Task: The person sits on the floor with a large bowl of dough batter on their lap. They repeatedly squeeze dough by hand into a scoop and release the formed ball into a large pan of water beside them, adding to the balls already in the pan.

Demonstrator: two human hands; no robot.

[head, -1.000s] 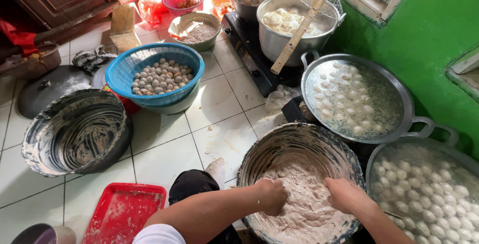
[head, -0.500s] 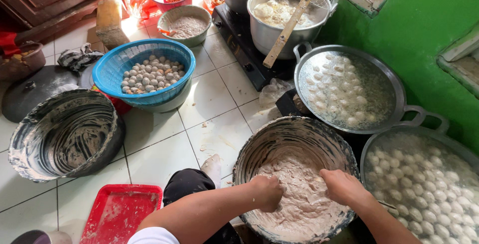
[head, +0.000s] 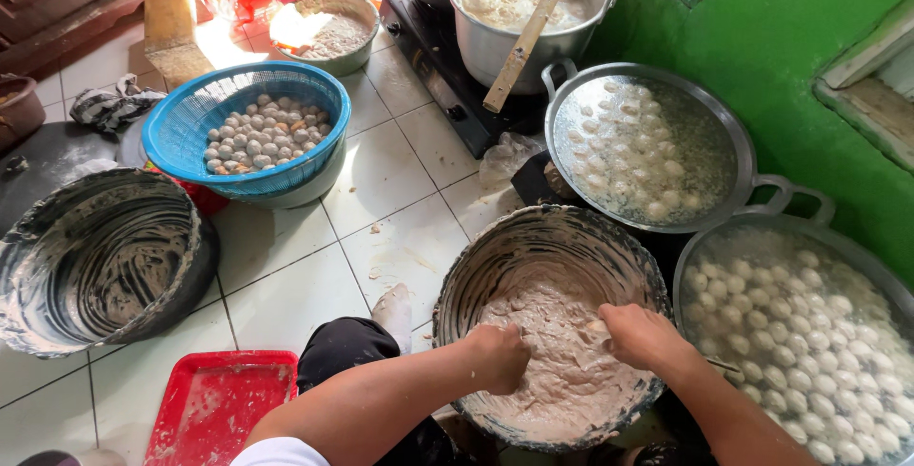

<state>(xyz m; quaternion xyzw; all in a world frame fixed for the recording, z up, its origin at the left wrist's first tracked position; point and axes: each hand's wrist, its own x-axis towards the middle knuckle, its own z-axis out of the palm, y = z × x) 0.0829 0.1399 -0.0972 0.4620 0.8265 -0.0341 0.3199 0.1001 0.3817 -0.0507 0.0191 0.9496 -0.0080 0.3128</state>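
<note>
Both hands down in big metal basin (head: 533, 247), walls smeared with paste, sitting on white tiled floor (head: 286, 285) in front of bent knee in black trousers (head: 347, 352).
Pinkish-grey meat paste (head: 562, 361) heaped in lower half of basin.
Left hand (head: 500, 356): fingers curled tight into the paste, fist-like, gripping a lump of it; knuckles up, fingertips buried.
Right hand (head: 643, 336): fingers bent down and loosely closed on the paste at right side of heap, near basin wall; fingertips hidden, so exact grip can't tell.
Hands apart, paste between them.

Around:
- Right of basin, touching its rim: wide pan (head: 885, 285) full of pale raw balls (head: 819, 352) in water.
- Above it: second two-handled pan (head: 733, 142) with white balls in cloudy liquid.
- Further up: tall metal pot (head: 495, 42) on black stove (head: 433, 47), wooden paddle (head: 528, 33) leaning out over pot rim.
- Upper left: blue plastic basket (head: 190, 128) with greyish cooked balls (head: 267, 133), set in a white bowl.
- Left: second paste-smeared basin (head: 95, 257), mostly scraped out.
- Bottom left: red plastic tray (head: 214, 414), just beside knee.
- Top: small metal bowl (head: 357, 52) with greyish stuff, contents unclear.
- Green wall (head: 762, 38) on right.
</note>
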